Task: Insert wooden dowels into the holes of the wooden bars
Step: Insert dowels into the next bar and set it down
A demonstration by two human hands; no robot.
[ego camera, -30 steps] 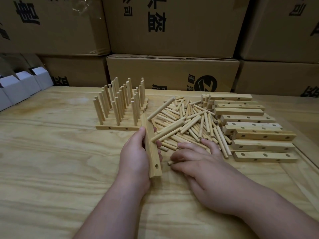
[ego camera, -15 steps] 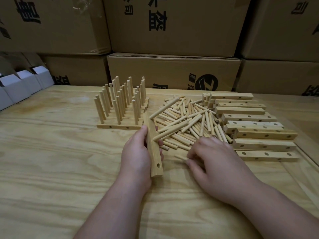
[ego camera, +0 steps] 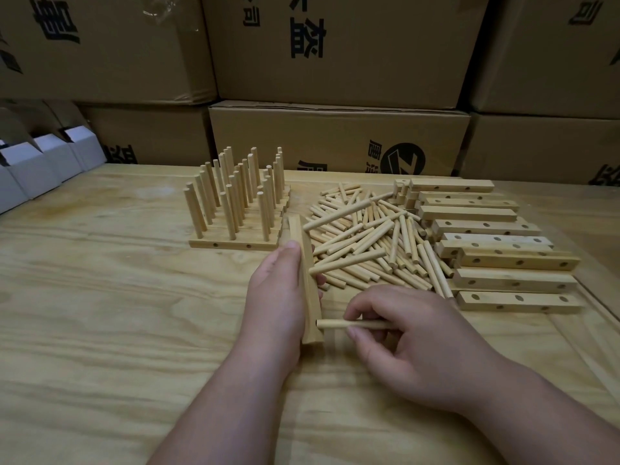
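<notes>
While the left hand [ego camera: 280, 297] grips a bar [ego camera: 307, 280] standing on edge on the table [ego camera: 100, 313], the right hand [ego camera: 407, 340] pinches a dowel [ego camera: 352, 324] level, its tip at the bar's near end; loose dowels [ego camera: 369, 239] lie just behind, spare bars [ego camera: 496, 250] to the right, filled bars [ego camera: 235, 209] at rear left

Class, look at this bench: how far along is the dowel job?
Done: finished bars stand with upright dowels, back left. In hand: the left hand holds a bar on edge while the right hand points one dowel at its near end. Left: the loose dowel pile and the empty bars at right.
</notes>
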